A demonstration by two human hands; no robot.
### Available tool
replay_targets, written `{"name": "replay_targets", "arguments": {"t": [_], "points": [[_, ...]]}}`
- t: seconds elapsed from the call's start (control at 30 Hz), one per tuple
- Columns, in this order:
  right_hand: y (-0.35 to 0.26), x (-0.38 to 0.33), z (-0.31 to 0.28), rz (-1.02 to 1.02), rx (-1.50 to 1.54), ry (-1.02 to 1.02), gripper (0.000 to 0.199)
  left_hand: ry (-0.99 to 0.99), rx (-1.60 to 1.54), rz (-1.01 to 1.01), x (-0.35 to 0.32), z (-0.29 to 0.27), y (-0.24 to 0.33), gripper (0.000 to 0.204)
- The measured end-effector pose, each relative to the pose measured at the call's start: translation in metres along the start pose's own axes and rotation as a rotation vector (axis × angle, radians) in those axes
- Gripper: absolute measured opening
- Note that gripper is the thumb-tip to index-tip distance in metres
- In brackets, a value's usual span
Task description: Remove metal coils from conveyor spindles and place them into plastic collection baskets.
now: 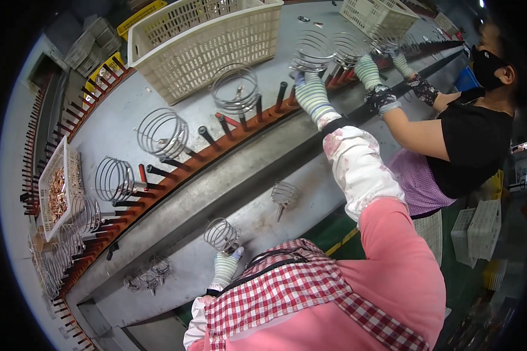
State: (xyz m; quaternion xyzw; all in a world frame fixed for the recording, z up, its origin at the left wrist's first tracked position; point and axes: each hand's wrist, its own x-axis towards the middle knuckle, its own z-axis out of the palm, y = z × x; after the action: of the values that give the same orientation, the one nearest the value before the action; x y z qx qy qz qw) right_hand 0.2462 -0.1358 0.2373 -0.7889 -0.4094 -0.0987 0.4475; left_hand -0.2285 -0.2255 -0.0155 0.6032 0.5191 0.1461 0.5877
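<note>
My left hand, in a striped glove, is closed around the lower end of a small bundle of metal wire rings, low over the metal ledge near my apron. My right arm stretches forward to the far rail. There my right hand, also gloved, is closed at the base of a larger wire ring bundle; its fingertips are partly hidden. Another wire ring bundle lies on the ledge between my hands, and several tangled ring bundles lie to the left.
An orange rail with black and red pegs curves across the bench, with more ring bundles along it. A large white crate stands behind it. A crate of copper-coloured parts is at left. At right, a co-worker's gloved hands work on the rail.
</note>
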Motion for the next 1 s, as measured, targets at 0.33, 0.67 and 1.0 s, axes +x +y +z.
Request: {"name": "replay_targets", "arguments": {"t": [0.33,0.67,1.0], "points": [[-0.057,-0.029,0.036,-0.019,0.449,-0.212,0.029,-0.104,0.015,0.208,0.010,0.018,0.046,0.030],[-0.085,-0.047,0.057,-0.065,0.149,-0.320,0.026,-0.076,-0.071,0.231,0.006,0.010,0.045,0.024],[-0.172,-0.287,0.049,0.202,0.492,-0.909,0.051,0.106,-0.297,0.236,-0.059,-0.080,0.037,0.022]]}}
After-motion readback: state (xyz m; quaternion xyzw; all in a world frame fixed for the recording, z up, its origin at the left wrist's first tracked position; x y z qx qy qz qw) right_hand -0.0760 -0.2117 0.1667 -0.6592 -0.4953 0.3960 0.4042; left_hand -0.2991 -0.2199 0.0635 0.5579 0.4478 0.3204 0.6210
